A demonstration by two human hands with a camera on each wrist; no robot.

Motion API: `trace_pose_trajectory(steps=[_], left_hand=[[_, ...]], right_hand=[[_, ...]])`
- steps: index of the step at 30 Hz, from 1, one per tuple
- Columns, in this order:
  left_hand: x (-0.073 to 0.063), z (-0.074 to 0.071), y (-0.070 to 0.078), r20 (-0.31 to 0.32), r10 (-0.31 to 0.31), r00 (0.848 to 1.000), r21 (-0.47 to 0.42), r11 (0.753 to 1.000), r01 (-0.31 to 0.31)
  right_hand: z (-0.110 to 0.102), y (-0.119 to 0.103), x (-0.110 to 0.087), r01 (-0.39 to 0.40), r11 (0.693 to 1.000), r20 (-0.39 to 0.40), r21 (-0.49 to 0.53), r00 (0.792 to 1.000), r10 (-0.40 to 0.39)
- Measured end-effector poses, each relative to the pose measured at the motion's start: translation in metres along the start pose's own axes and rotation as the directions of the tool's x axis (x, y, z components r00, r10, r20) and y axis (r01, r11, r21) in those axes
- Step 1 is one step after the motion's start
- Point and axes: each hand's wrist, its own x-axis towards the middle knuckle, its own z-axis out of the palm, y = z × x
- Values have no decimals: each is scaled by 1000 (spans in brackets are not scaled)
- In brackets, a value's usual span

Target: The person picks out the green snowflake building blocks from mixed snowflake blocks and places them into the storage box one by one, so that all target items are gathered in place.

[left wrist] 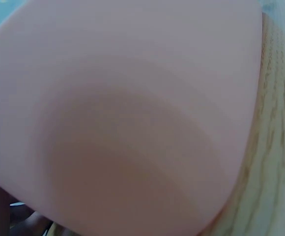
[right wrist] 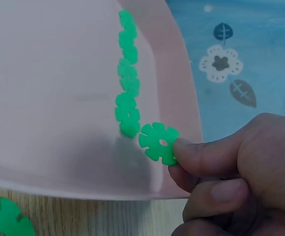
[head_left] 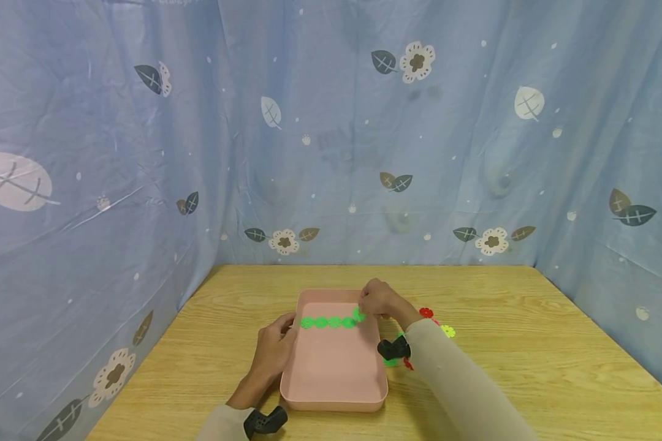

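Note:
A shallow pink tray (head_left: 333, 373) lies on the table, a row of several green notched plastic discs (head_left: 328, 322) running across its far part. My right hand (head_left: 379, 299) is over the tray's far right corner. Between thumb and forefinger it pinches another green notched disc (right wrist: 157, 141), flat face showing, right by the row's end. At the left side, my left hand (head_left: 276, 346) holds the tray by its rim. The outer tray wall (left wrist: 132, 98) fills most of the left wrist view, with parts of fingers (left wrist: 27, 223) showing past its edge.
Right of the tray lie loose notched discs: a red one (head_left: 426, 313), a yellow-green one (head_left: 447, 331) and green ones (head_left: 390, 362), partly hidden by my right forearm. Blue patterned curtain (head_left: 353, 153) encloses the wooden table (head_left: 502, 343) at the back and sides.

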Motion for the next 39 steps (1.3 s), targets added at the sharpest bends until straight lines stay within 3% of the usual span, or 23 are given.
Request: trace_pose_trajectory(steps=[5,12,17,28,39], left_hand=[[0,-1,0,14,-2,1000,-11,1000,2],[0,-1,0,18,-11,1000,-9,1000,11],[1,-2,0,19,-5,1000,-14,1000,5],[2,-1,-1,4,-7,1000,-12,1000,7],[1,-2,0,10,-21,1000,-14,1000,21]], right_hand=[[4,1,2,-4,993,-33,-118,999,0],[11,1,6,38,939,-67,-343,996,-64],[12,0,7,44,929,-77,-367,994,-77],[17,-1,8,-65,916,-112,-396,993,22],[19,1,8,-61,925,-104,-376,994,23]])
